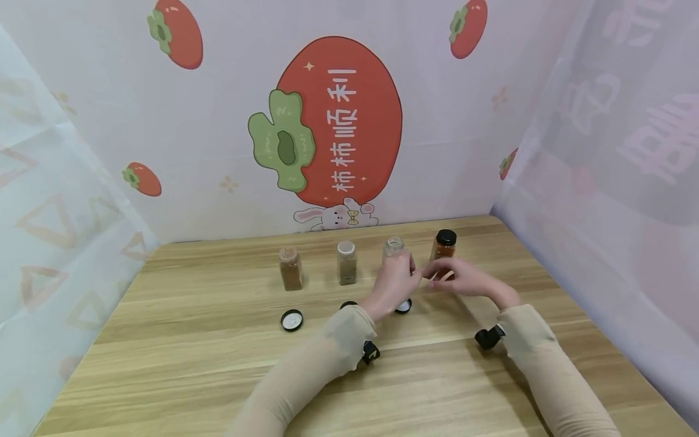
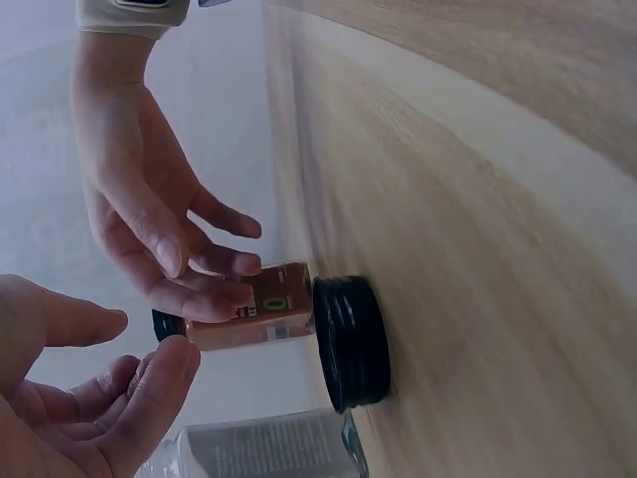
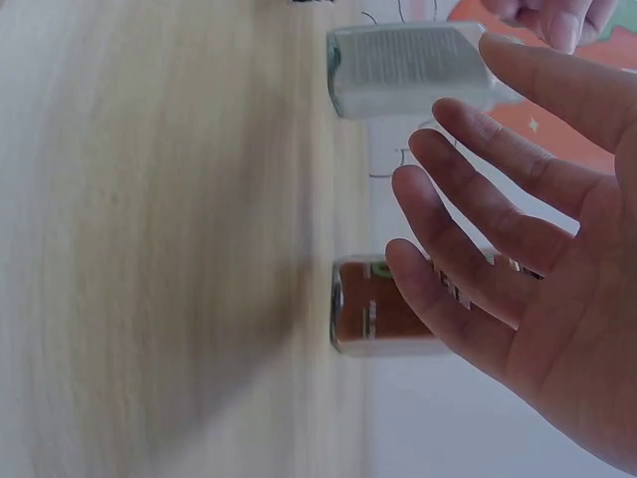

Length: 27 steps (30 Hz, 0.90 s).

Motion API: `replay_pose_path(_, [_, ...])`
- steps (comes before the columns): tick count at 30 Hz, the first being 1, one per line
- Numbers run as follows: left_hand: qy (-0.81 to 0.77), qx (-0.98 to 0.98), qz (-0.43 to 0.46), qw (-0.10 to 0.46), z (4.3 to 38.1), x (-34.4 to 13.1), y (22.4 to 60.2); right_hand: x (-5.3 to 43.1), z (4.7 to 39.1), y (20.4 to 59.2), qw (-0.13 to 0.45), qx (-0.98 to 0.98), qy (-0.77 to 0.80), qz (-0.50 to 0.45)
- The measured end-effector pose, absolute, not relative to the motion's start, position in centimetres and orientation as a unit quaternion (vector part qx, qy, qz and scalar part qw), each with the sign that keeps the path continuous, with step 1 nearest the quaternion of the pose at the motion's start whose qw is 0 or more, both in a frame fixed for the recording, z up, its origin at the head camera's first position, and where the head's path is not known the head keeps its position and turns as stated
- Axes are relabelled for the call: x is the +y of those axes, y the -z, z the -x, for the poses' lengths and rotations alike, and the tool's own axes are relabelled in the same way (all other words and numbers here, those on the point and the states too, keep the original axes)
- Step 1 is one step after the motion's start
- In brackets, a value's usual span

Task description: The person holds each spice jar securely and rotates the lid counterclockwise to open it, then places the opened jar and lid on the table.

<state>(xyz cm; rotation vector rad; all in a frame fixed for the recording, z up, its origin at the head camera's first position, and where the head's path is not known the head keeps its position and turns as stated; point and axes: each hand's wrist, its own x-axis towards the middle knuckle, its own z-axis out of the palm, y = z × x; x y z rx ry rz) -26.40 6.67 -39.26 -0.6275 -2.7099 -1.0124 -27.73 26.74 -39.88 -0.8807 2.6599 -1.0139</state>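
My left hand [image 1: 394,282] is in front of an uncapped glass jar [image 1: 394,244] and hides its lower part. In the left wrist view, the thumb and fingers of this hand are loosely bent and apart, with nothing visible between them. My right hand [image 1: 465,278] is just to the right, fingers spread and relaxed, near a spice jar [image 1: 445,247] with reddish-brown contents and a black cap. The right wrist view shows its palm [image 3: 587,309] holding nothing. A black lid [image 2: 350,344] stands near the left hand in the left wrist view.
Left of the hands stand a brown spice jar [image 1: 291,274] and a paler one [image 1: 347,268], both without black caps. One upturned lid [image 1: 292,320] lies before the brown jar; another lid [image 1: 347,304] is partly behind the left sleeve. Printed cloth [image 1: 229,121] rises behind the wooden table [image 1: 180,358].
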Motion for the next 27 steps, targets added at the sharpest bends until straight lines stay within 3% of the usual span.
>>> replay_pose_path(14, [0.391,-0.899,0.191,0.044,27.6,9.9,40.1,29.2,27.7,38.6,0.008,0.91,0.315,0.27])
replay_pose_path(27, [0.427,-0.89,0.156,0.039,29.5,12.5,40.8,31.1,28.3,37.9,-0.067,0.928,0.304,0.207])
